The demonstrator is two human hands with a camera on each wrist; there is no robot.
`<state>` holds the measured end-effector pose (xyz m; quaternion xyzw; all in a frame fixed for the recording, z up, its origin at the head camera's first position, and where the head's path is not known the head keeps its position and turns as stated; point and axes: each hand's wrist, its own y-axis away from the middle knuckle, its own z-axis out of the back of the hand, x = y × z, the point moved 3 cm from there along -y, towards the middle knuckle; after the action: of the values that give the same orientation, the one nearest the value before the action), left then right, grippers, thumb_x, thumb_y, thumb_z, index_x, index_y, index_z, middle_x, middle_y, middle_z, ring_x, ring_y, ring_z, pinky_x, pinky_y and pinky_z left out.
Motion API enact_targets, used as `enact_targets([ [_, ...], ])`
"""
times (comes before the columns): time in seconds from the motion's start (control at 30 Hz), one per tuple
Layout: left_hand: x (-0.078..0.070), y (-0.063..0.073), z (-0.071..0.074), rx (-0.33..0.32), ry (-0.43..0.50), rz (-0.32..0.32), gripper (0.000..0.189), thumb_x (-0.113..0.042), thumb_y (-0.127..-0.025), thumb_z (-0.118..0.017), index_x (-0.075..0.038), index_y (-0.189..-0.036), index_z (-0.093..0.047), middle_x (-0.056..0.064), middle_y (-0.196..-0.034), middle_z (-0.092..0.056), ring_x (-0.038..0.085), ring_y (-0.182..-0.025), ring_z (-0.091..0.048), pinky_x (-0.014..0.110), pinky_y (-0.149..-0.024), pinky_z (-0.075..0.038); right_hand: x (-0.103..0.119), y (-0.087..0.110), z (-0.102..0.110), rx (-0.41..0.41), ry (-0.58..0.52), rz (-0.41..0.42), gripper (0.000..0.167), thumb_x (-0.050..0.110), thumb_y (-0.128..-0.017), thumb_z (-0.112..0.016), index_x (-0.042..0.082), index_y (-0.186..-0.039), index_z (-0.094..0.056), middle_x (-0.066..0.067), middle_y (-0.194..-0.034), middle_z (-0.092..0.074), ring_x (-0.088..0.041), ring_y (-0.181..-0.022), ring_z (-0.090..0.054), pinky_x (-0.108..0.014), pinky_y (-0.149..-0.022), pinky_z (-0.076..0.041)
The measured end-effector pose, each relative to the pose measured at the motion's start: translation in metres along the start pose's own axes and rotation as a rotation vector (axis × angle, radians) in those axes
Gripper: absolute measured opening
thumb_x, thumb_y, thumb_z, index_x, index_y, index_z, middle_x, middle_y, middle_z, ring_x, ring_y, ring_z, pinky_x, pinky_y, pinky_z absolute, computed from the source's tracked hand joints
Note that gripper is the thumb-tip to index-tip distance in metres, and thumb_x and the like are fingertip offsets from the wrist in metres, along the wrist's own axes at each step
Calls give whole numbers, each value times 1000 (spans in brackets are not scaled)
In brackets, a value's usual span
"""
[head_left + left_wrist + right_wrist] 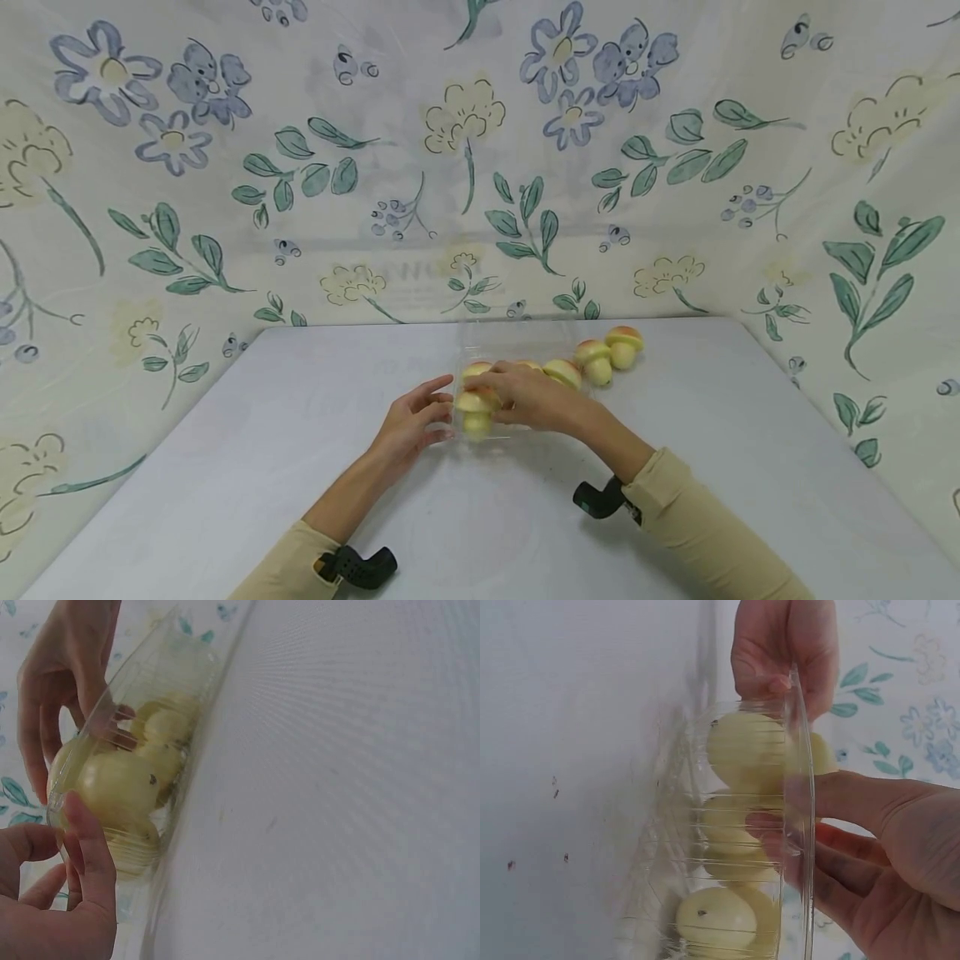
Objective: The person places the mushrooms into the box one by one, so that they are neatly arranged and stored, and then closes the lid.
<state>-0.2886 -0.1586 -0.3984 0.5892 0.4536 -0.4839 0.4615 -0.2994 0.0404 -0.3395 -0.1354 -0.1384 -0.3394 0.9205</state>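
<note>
A clear plastic clamshell box (513,433) sits on the table with several mushroom-shaped pieces (562,373) in it, pale yellow with orange-tinted caps. My right hand (536,398) reaches in over the rim from the right and grips a mushroom (477,425) at the left end, thumb and fingers on either side of its cap. At that same end, my left hand (412,417) rests loosely spread fingertips against the box wall (135,859). Through the plastic, the right wrist view shows round yellow undersides (716,922) lined up along the box.
Two more mushrooms (624,347) stand on the table just beyond the box's right end. The raised transparent lid (517,335) lies toward the back. A white table (262,450) meets a flower-patterned cloth backdrop (405,275). Black wrist cameras (367,568) protrude from both tan sleeves.
</note>
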Motion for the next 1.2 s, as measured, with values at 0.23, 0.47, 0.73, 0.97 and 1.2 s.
enact_targets([
  [0.23, 0, 0, 0, -9, 1, 1, 54, -1, -95, -55, -7, -147, -42, -1, -106, -54, 11, -86, -55, 21, -67, -56, -2, 2, 0, 27, -40, 27, 49, 6, -88, -71, 19, -134, -60, -3, -116, -61, -14, -89, -66, -18, -77, -54],
  [0.47, 0, -1, 1, -15, -5, -4, 54, 0, -95, -54, -7, -147, -42, 0, -106, -54, 11, -86, -55, 22, -67, -56, -4, 3, -1, 56, -87, 28, 48, 5, -89, -69, 17, -134, -59, -2, -117, -61, -12, -87, -66, -16, -76, -54],
  [0.73, 0, -1, 0, -22, -6, -5, 54, 0, -95, -55, -6, -147, -43, -1, -104, -56, 12, -86, -55, 21, -66, -56, -8, 7, 1, 50, -92, -21, 53, 9, -86, -74, 15, -136, -57, -2, -119, -61, -12, -89, -68, -19, -78, -54],
  [0.97, 0, -1, 0, -24, -7, -6, 54, 0, -95, -55, -6, -146, -43, -1, -104, -56, 13, -87, -56, 22, -67, -56, -13, 10, 3, 58, -120, -57, 54, 9, -88, -72, 14, -139, -54, -7, -123, -61, -15, -94, -68, -21, -80, -56],
  [1.2, 0, 0, -1, -26, 6, -1, 54, 1, -95, -55, -6, -147, -43, 1, -106, -55, 13, -87, -55, 22, -67, -56, -22, 17, 14, 31, -126, -65, 53, 11, -89, -72, 13, -139, -54, -12, -127, -60, -17, -93, -69, -22, -77, -57],
])
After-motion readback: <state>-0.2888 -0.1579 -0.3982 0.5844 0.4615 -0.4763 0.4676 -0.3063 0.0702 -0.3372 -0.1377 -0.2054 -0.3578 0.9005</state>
